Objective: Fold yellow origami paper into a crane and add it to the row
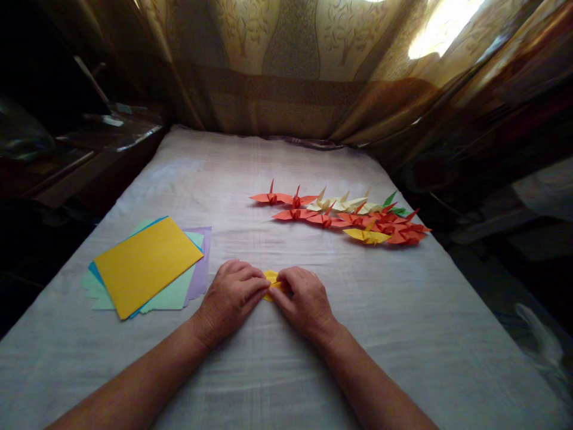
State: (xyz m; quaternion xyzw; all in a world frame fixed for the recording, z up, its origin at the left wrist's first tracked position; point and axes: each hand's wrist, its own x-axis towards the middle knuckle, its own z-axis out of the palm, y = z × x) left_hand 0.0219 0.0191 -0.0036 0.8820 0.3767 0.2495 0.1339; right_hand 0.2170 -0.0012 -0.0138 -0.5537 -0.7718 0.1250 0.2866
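Between my two hands a small folded piece of yellow paper (271,276) lies on the white cloth, mostly covered by fingers. My left hand (234,291) grips its left side, fingers bent and thumb pressed against the index finger. On the right side my right hand (307,298) pinches the same paper with thumb and curled fingers. The fingertips of both hands nearly meet over it. Its exact folded shape is hidden.
Left of my hands lies a stack of coloured paper sheets (149,267), yellow on top. Beyond my right hand stand several folded paper cranes (329,221), red, cream, green and yellow. A patterned curtain (295,77) hangs behind the white cloth (215,173).
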